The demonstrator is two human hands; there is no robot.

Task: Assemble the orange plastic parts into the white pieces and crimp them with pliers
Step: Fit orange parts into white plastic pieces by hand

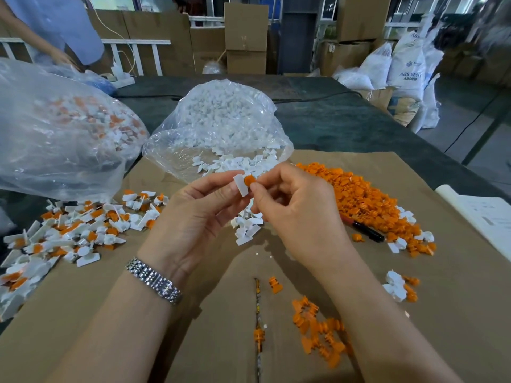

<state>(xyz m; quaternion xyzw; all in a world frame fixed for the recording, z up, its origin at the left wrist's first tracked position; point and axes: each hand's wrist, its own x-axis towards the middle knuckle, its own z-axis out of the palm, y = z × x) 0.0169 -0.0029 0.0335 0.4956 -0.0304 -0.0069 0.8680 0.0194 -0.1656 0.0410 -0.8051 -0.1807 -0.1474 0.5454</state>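
A white piece (241, 185) was pinched in the left hand (197, 217) above the cardboard while an orange part (249, 180), pinched by the right hand (297, 208), was being seated, so crimping with pliers seemingly remained.

Single head-worn view looks forward and down, close over the cardboard (110, 313).

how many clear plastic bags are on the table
2. One large bag at the left holds mixed white and orange pieces; one open bag at the centre, behind the hands, holds white pieces. More may lie out of view.
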